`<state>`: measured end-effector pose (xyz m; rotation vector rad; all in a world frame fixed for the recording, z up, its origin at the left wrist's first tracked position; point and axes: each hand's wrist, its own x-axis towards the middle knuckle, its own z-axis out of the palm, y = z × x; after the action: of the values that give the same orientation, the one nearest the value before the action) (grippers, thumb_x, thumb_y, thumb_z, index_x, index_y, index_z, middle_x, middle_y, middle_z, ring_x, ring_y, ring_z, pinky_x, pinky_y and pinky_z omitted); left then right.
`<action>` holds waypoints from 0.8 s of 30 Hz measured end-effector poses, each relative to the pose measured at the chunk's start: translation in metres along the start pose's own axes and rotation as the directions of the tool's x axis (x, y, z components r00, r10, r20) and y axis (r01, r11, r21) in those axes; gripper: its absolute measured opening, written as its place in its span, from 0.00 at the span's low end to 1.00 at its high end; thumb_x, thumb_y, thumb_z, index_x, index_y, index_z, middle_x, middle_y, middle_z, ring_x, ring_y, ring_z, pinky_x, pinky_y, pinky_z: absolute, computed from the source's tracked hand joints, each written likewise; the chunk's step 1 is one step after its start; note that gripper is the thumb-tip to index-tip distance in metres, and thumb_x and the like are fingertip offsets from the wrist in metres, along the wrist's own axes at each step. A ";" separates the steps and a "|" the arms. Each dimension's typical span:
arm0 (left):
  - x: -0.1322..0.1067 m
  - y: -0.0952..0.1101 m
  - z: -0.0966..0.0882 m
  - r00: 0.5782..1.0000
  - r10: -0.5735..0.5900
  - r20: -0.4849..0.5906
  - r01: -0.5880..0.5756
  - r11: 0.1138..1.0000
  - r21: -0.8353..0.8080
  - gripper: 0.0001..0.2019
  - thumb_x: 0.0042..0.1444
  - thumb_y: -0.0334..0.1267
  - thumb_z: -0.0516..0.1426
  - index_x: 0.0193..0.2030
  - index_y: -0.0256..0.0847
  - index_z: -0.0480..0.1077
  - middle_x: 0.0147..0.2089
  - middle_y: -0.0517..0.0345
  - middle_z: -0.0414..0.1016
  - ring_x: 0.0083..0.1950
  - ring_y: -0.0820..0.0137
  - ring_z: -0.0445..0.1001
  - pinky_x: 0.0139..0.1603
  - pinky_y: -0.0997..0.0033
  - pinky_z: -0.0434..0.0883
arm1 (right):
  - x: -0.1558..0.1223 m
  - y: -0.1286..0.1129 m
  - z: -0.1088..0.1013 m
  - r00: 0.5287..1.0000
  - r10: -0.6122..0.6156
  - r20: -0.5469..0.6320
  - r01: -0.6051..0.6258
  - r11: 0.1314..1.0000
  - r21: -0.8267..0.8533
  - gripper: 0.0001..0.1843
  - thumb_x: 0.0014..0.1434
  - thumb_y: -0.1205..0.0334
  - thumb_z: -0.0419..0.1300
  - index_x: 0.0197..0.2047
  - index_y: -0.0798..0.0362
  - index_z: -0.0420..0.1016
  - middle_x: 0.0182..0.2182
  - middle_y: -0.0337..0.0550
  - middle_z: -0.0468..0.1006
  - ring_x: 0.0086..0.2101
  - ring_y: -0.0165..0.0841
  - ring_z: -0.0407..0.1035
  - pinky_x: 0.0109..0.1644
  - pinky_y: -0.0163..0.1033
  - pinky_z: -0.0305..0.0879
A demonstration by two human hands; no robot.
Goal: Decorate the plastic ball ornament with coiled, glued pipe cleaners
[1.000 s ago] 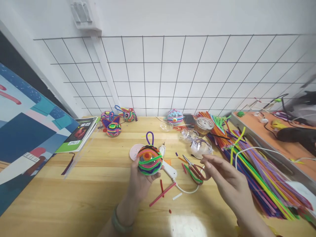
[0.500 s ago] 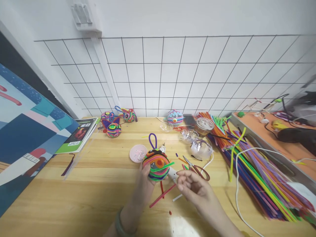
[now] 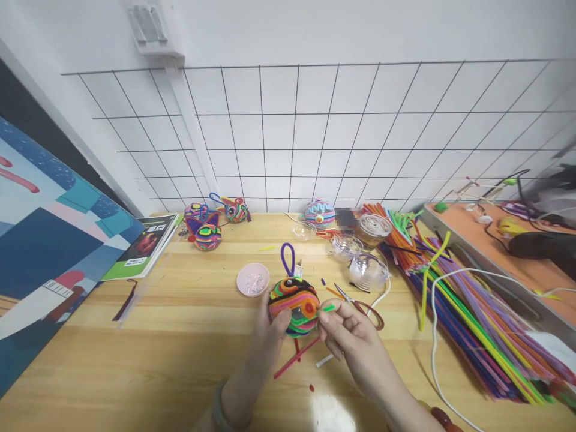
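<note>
My left hand (image 3: pixel 269 336) is wrapped round a ball ornament (image 3: pixel 292 303) covered in rows of coloured pipe cleaner, its thumb pressed on the front. An orange-red spiral sits toward the ball's right side, and a purple loop (image 3: pixel 288 259) rises from its top. At that right side my right hand (image 3: pixel 353 336) has thumb and forefinger closed on a green pipe cleaner (image 3: pixel 329 308), whose short end sticks out above the fingers. Behind the ball, a metal nozzle tip (image 3: pixel 299 269) is partly hidden. Below lie a pink pipe cleaner piece (image 3: pixel 294 359) and a white one (image 3: pixel 324 360).
A pink dish (image 3: pixel 243 291) of small beads stands left of the ball. Scissors (image 3: pixel 371 315) lie behind my right hand, near clear plastic half-shells (image 3: pixel 366 273). Bundled pipe cleaners (image 3: pixel 477 324) and a white cable (image 3: pixel 432 324) are at right; finished ornaments (image 3: pixel 207 238) stand at the back left.
The ball has shifted slightly right and turned, so its orange-red spiral faces further right. My right hand, formerly apart from it, has moved in and pinched the green pipe cleaner.
</note>
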<state>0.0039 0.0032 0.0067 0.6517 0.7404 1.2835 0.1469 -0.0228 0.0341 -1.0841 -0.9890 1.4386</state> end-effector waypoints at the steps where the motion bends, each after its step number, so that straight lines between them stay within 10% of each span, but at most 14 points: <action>1: 0.000 0.000 0.000 1.000 0.001 -0.004 -0.001 1.000 -0.003 0.27 0.43 0.45 0.68 0.50 0.38 0.69 0.45 0.45 0.78 0.47 0.56 0.77 0.48 0.58 0.73 | -0.001 0.001 0.000 1.000 -0.003 -0.003 0.003 1.000 -0.016 0.19 0.54 0.46 0.65 0.32 0.54 0.70 0.20 0.33 0.69 0.15 0.20 0.51 0.19 0.29 0.45; 14: 0.008 0.017 -0.015 0.996 0.019 -0.082 -0.040 0.965 -0.261 0.24 0.46 0.56 0.63 0.44 0.42 0.75 0.45 0.49 0.80 0.47 0.54 0.77 0.44 0.56 0.73 | -0.027 0.011 -0.038 0.968 0.143 0.206 -0.079 0.954 -0.291 0.19 0.55 0.44 0.63 0.30 0.53 0.69 0.18 0.30 0.59 0.19 0.23 0.50 0.21 0.30 0.47; 24: 0.012 0.039 -0.013 0.961 0.120 -0.248 -0.212 0.897 -0.388 0.13 0.50 0.48 0.61 0.41 0.47 0.75 0.41 0.57 0.81 0.45 0.56 0.78 0.44 0.55 0.73 | -0.034 0.020 -0.050 0.980 0.114 0.160 0.069 0.564 -0.823 0.10 0.55 0.61 0.59 0.39 0.50 0.79 0.18 0.34 0.69 0.21 0.30 0.63 0.25 0.32 0.54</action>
<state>-0.0286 0.0220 0.0282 0.2332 0.5699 1.6312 0.1925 -0.0579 0.0065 -1.6385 -1.9246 1.0792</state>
